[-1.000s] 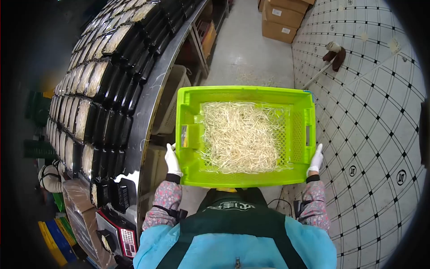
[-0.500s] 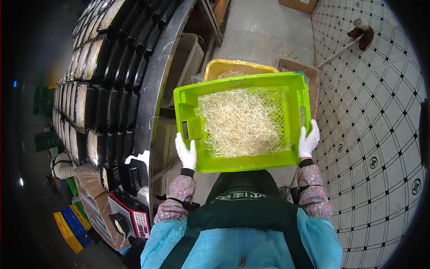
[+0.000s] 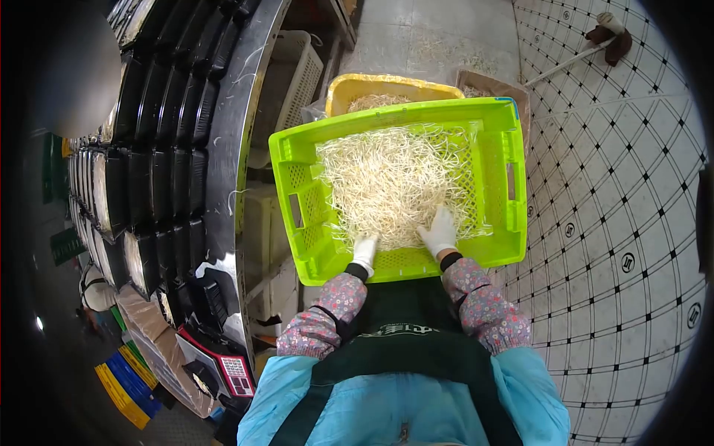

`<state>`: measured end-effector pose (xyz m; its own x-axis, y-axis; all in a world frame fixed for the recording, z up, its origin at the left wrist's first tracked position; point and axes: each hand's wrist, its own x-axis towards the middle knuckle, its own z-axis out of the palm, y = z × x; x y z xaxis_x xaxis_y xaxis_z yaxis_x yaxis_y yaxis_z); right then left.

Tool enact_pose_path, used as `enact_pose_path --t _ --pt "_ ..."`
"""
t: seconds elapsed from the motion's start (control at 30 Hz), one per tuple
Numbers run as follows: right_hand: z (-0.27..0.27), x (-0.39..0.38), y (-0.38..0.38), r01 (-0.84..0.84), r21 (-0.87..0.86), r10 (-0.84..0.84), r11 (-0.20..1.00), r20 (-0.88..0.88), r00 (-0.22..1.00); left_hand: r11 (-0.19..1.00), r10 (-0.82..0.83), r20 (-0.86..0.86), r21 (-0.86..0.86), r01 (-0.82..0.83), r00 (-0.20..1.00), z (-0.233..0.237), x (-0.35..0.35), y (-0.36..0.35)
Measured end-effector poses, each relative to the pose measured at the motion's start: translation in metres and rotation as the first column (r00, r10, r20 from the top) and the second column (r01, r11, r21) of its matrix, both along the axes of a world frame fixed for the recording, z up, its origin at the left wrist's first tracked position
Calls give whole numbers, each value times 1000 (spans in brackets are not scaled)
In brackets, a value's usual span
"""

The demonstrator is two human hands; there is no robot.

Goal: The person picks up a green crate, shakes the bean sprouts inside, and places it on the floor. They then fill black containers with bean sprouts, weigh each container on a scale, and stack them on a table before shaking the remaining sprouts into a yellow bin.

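A bright green plastic crate (image 3: pixel 286 245) with perforated sides lies in front of me, holding a broad heap of pale bean sprouts (image 3: pixel 390 178). My left hand (image 3: pixel 364 251), in a white glove, reaches over the near rim to the lower left edge of the sprouts. Its fingers point into the heap, with the tips partly hidden. White-gloved too, my right hand (image 3: pixel 440 230) touches the lower right part of the heap, thumb apart from the outstretched fingers. Neither hand shows anything gripped.
At left, stacks of black trays (image 3: pixel 163 104) stand on a metal table (image 3: pixel 227 111), with a red-edged scale (image 3: pixel 236 372) nearer me. Beyond the crate are a yellow tub (image 3: pixel 416 85) and a cardboard box (image 3: pixel 487 80). A white basket (image 3: pixel 297 89) sits below the table edge.
Both hands have left the crate's two ends and moved inward onto the near edge of the sprouts. The crate appears slightly shifted left and tilted in view.
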<state>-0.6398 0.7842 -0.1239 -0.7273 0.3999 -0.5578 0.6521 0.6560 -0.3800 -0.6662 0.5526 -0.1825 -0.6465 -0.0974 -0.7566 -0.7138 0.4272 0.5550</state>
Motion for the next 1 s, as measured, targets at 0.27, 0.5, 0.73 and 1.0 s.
enact_pose_path --t 0.27,0.5,0.73,1.0 --pt "-23 1 -13 99 77 -102 992 44 994 989 -11 15 149 8 1000 -12 -9 -6" --pt "-18 0 -18 249 -129 -243 960 59 968 983 -11 -63 182 22 998 -25 6 17" --pt "-37 4 -63 193 -187 -170 963 132 977 995 -20 110 101 8 994 -30 13 61" --pt "69 -9 -53 54 -306 -121 951 -203 972 934 19 -108 356 21 994 132 -20 53"
